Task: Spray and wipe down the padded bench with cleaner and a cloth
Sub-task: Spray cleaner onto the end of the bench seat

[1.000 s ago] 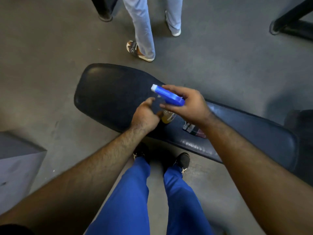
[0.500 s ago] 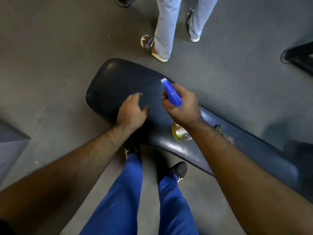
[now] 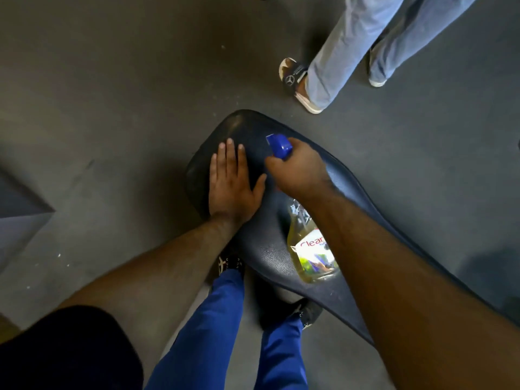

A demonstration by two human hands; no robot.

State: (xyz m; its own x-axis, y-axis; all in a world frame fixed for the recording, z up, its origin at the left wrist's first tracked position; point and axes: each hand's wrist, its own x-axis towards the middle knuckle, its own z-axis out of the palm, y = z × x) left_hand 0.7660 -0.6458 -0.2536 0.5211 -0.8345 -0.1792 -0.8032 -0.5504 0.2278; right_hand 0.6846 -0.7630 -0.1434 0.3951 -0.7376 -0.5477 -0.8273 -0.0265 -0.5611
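A view looking down at a dark padded bench [image 3: 363, 192] running from the middle toward the lower right over a grey floor [image 3: 112, 108]. The left hand [image 3: 233, 181] lies flat on the pad near its rounded end, fingers straight, holding nothing. Just beside it, the right hand [image 3: 298, 170] grips a spray bottle [image 3: 309, 249] by its blue head, with the yellow liquid body slanting under the forearm, above the pad. Blue trouser legs [image 3: 225, 327] stand below; another person's legs [image 3: 351, 49] stand beyond the bench.
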